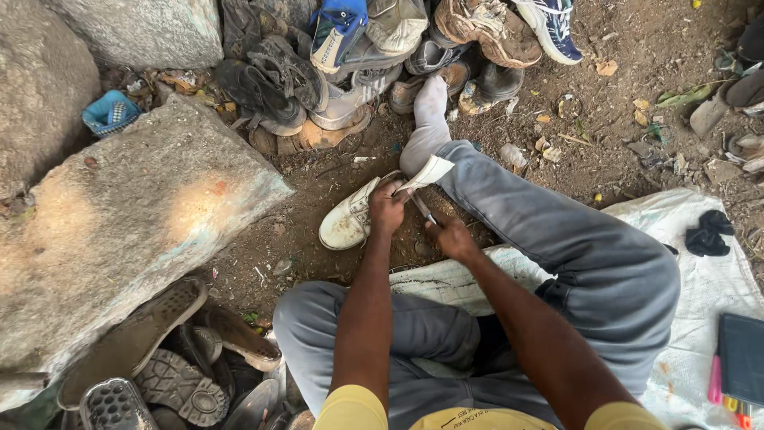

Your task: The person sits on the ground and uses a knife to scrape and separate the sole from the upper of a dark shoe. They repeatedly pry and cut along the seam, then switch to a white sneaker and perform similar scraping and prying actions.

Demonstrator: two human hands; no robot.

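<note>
On dirt ground, left hand (387,209) grip closed on white shoe (350,219) — right hand (452,237) clasping thin tool (423,209), blue basket (110,112) contents unclear

My left hand (387,209) covers the heel of the white shoe (350,220), so no idea what's under there. The tool (422,209) in my right hand (452,237) is mostly hidden, can't tell what it is. The dark case (742,358) gets cut off at the right edge.
</note>
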